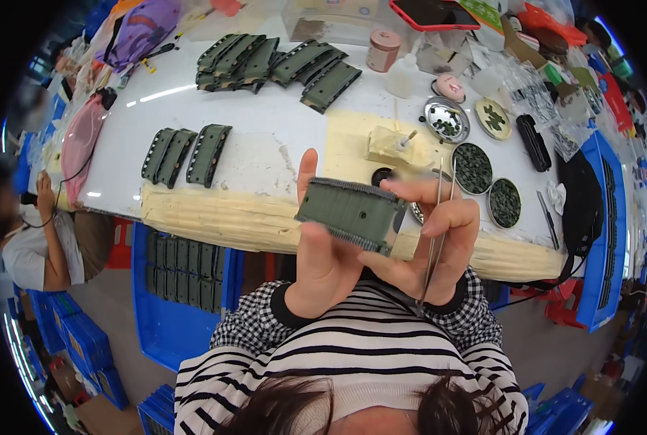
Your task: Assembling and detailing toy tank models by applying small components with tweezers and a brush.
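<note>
Between my two hands is a green rectangular plastic part (347, 212) with ribbed long edges and a small dark hole, held just above the table's front edge. My left hand (319, 267) grips its left side, with the thumb below and a finger behind. On the other side, my right hand (450, 230) pinches the part's right end. Metal tweezers (432, 250) are also tucked in the right hand, their tips pointing away from me. Beyond the hands stands a pale yellow block (389, 147) with a small stick-like piece on top.
Similar green parts lie in groups at the back (236, 61) and the left (170, 156). Round tins of small dark green pieces (473, 168) stand at right, near a black case (533, 143). Below left, a blue crate (168, 326) holds more parts. Another person's hand (45, 191) is at far left.
</note>
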The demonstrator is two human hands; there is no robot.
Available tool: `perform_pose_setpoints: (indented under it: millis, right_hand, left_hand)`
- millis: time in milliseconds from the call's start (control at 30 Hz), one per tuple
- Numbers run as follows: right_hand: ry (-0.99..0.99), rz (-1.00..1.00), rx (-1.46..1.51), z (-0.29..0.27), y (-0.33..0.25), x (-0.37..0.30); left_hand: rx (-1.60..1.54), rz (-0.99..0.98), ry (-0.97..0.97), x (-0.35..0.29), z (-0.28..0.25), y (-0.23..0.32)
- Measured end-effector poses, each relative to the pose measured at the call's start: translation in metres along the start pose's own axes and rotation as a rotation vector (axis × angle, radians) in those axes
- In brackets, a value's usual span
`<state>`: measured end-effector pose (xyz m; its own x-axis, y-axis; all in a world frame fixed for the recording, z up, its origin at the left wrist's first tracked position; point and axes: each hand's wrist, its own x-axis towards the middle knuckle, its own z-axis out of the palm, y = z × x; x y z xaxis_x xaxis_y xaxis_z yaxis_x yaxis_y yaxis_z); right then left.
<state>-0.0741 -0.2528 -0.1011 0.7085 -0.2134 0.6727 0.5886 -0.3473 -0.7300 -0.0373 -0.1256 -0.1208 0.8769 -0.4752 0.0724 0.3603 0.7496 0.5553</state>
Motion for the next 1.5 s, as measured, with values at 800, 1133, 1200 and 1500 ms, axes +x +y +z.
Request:
perform_pose_setpoints:
  millis: [800, 1133, 1200, 1500]
  right_hand:
    - [-0.206, 0.335, -1.067, -0.116, 0.032, 0.009]
    - [-0.220, 0.327, -1.036, -0.116, 0.039, 0.010]
    - [-0.227, 0.334, -1.052, -0.116, 0.039, 0.013]
    - [-0.111, 0.242, -0.928, -0.118, 0.031, 0.021]
  left_hand:
    - [0.549, -0.354, -0.244, 0.003, -0.016, 0.012]
    - [0.497, -0.320, -0.182, 0.000, -0.018, 0.008]
    - [0.497, -0.320, -0.191, 0.001, -0.018, 0.009]
    - [0.562, -0.328, -0.262, 0.002, -0.023, 0.011]
